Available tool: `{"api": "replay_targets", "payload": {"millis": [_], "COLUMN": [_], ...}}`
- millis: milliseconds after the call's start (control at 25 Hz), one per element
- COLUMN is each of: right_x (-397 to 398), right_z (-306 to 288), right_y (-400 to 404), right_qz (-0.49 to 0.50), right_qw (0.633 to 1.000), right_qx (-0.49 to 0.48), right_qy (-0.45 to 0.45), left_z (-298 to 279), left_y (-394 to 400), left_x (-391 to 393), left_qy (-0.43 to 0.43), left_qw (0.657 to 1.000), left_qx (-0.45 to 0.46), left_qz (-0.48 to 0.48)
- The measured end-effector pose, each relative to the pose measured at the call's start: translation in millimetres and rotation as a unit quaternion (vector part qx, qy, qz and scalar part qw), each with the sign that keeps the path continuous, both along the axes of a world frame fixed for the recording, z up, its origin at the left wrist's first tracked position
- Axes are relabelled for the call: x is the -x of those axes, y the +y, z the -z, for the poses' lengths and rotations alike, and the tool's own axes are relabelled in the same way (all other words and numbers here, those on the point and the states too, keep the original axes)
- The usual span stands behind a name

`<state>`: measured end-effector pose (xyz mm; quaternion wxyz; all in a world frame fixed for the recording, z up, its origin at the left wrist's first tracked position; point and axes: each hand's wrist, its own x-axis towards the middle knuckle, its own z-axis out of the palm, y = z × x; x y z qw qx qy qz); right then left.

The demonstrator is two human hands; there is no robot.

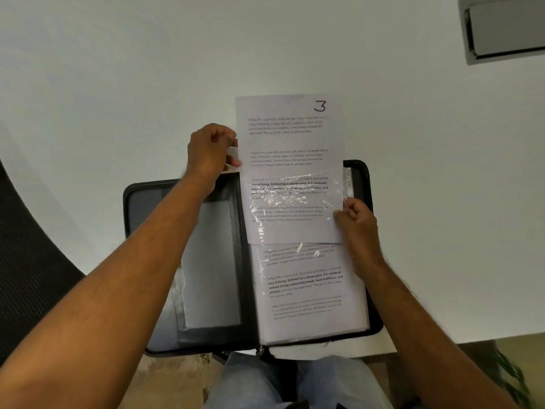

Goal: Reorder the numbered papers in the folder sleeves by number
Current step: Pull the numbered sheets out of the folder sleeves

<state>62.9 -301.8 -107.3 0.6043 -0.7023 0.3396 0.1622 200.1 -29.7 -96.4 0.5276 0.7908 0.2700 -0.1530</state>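
Pinching paper "3" (290,143) with our left hand (210,152), we have it halfway inside a sleeve (298,208). Our right hand (358,221) grips the sleeve's edge over the open folder (206,261).

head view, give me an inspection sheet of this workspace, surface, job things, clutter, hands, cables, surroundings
surface: white table, the folder's near edge overhangs it.
job's things: black zip folder lies open; paper marked 3 is partway in its clear sleeve, top half sticking out; another printed paper sits in the sleeve below.
clutter: nothing seen.
grippers: left hand pinches the left edge of the paper marked 3; right hand pinches the sleeve's right edge.
cables: nothing seen.
surroundings: dark mesh chair at left, grey box-like object top right, plant leaves bottom right, the person's jeans below.
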Motion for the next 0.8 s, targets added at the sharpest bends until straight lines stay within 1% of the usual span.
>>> {"api": "replay_targets", "payload": {"millis": [80,160,280,360,440,520,560,720,800], "right_x": [0,-1,-1,-3,-3,-3,-2,-4,-5], "right_z": [-1,0,0,-1,-1,0,1,2,2], "right_y": [0,0,0,-1,-1,-3,-3,-3,-2], "right_qz": [0.004,0.008,0.011,0.011,0.008,0.001,-0.002,0.005,0.006], "right_qw": [1.0,1.0,1.0,1.0,1.0,1.0,1.0,1.0,0.999], "right_qx": [-0.007,-0.013,-0.015,-0.014,-0.015,-0.013,-0.013,-0.027,-0.034], "right_qy": [0.0,0.003,0.005,0.007,0.006,0.007,0.009,0.012,0.012], "left_z": [-5,-5,1,10,17,21,21,23,23], "left_y": [-5,-10,-12,-7,-2,-1,-1,-3,-2], "left_x": [-9,-10,6,20,27,24,19,-10,-29], "left_qy": [0.036,0.067,0.114,0.126,0.103,0.068,0.052,0.013,-0.01], "left_qw": [0.999,0.996,0.992,0.99,0.989,0.991,0.994,0.999,0.999], "left_qx": [0.037,0.057,0.061,0.045,0.011,-0.017,-0.017,0.032,0.026], "left_qz": [-0.018,-0.009,0.016,0.054,0.103,0.11,0.096,-0.015,-0.03]}}
